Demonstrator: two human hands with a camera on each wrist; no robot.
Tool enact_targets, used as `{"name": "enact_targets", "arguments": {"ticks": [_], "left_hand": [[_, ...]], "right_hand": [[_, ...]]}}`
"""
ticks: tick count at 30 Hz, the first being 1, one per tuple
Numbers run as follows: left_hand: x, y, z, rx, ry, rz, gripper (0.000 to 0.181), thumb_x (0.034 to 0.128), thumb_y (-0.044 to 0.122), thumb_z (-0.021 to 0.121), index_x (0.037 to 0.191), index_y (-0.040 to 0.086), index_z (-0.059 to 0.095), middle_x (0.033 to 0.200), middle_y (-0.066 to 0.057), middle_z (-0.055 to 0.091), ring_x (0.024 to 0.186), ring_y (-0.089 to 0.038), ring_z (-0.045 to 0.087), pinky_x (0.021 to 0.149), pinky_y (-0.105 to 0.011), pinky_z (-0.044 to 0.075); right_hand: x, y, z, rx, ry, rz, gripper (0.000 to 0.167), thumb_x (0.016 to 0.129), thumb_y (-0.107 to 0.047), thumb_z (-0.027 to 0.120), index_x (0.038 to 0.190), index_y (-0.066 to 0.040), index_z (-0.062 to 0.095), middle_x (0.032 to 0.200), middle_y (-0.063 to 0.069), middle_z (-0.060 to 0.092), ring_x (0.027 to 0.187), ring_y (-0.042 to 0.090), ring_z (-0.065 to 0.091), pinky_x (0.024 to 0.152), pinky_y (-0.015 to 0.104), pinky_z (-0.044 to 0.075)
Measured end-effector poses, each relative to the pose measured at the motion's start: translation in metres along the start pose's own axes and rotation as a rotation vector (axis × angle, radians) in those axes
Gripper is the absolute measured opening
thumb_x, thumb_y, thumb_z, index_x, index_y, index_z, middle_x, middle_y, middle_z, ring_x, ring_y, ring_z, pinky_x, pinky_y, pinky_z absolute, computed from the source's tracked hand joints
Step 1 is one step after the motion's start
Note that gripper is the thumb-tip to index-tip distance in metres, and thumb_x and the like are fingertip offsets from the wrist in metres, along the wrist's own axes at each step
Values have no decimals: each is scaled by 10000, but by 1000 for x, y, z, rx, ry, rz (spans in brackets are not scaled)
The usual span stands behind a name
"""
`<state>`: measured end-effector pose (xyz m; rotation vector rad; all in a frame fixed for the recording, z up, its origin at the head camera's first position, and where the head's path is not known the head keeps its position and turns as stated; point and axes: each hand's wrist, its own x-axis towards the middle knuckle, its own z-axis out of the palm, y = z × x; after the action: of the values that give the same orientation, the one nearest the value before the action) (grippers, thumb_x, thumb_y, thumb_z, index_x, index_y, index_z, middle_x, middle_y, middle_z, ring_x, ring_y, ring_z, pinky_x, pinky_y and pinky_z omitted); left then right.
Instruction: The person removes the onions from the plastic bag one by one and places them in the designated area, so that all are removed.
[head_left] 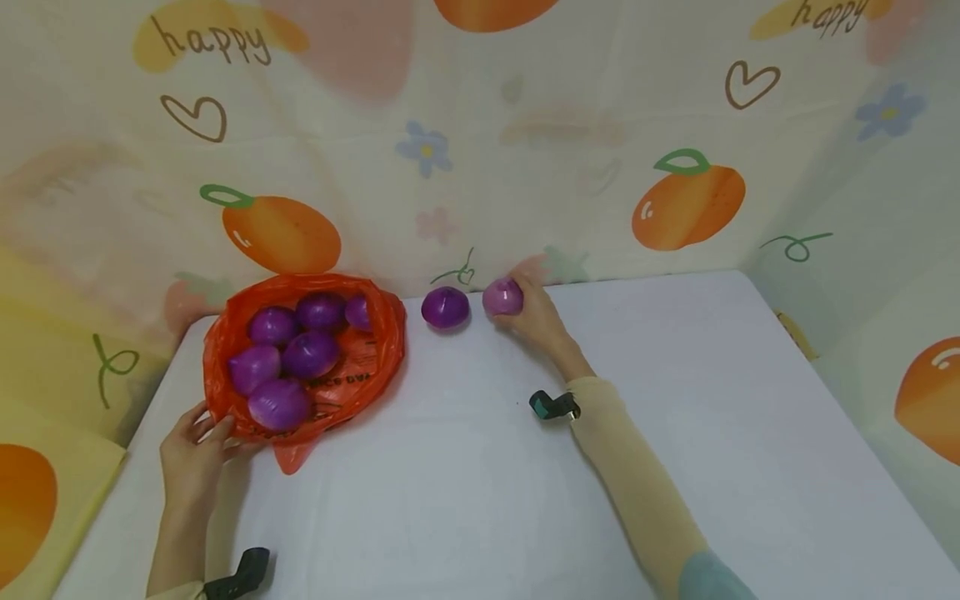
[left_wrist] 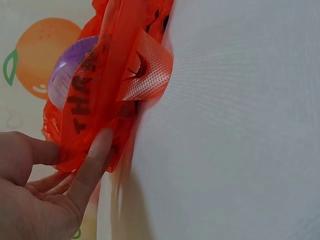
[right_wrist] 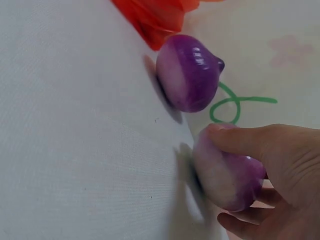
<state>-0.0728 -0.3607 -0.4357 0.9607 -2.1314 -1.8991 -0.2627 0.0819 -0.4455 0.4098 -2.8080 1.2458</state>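
My right hand [head_left: 540, 315] grips a light purple onion [head_left: 502, 297] at the back edge of the table, thumb on one side and fingers on the other. Just left of it sits a darker purple onion [head_left: 446, 308], apart from the hand. An orange-red plastic bag [head_left: 386, 367] stands at the left with its mouth rolled open, and several purple onions [head_left: 279, 406] lie inside. At the bag's near left rim, my left hand [head_left: 191, 458] pinches the plastic; the left wrist view shows the thumb [left_wrist: 46, 151] and fingers on it. Part of one onion hides behind the bag's right rim.
A white-covered table [head_left: 450, 483] lies under everything. Right behind its back edge hangs a printed cloth [head_left: 495, 183] with oranges and flowers, and a yellow cloth [head_left: 60, 400] hangs at the left. A small dark camera [head_left: 553, 406] sits on the right wrist.
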Motion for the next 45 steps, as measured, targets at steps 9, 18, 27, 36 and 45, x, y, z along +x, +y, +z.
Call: {"name": "enact_targets", "arguments": {"ticks": [9, 18, 27, 36, 45], "left_hand": [[0, -2, -3, -59, 1, -6, 653, 977, 139, 582, 1548, 96, 267, 878, 151, 580, 622, -26, 663, 556, -215, 568], [0, -2, -1, -28, -27, 8, 672, 982, 185, 583, 1554, 90, 243, 1067, 60, 562, 666, -1, 674, 602, -216, 574], [-1, -3, -1, -35, -40, -7, 681, 983, 182, 581, 1558, 92, 227, 1074, 49, 539, 659, -27, 686, 591, -251, 582], [-4, -2, 2, -88, -45, 12, 677, 971, 149, 599, 1546, 69, 251, 955, 136, 557, 643, -56, 695, 574, -255, 579], [-4, -6, 0, -107, -49, 32, 658, 980, 169, 588, 1540, 58, 263, 972, 129, 575, 617, -85, 703, 557, -253, 576]], "right_hand": [[2, -3, 2, -27, -40, 2, 692, 838, -159, 777, 1390, 31, 405, 1403, 218, 445, 1327, 364, 431, 1122, 461, 346], [4, -17, -5, -59, -64, -18, 829, 863, -268, 760, 1473, 75, 316, 1512, 245, 332, 1402, 359, 340, 1169, 418, 277], [-3, -63, 5, 47, -10, -111, 784, 907, -294, 714, 1497, 30, 311, 1543, 190, 320, 1414, 343, 330, 1157, 434, 300], [-14, -107, 36, 165, -70, -223, 569, 921, -277, 699, 1388, -21, 502, 1333, 150, 570, 1180, 286, 590, 1012, 332, 481], [-38, -152, 81, 39, -234, -346, 525, 924, -336, 685, 1350, -57, 554, 1340, 61, 578, 1251, 173, 531, 1063, 195, 388]]}}
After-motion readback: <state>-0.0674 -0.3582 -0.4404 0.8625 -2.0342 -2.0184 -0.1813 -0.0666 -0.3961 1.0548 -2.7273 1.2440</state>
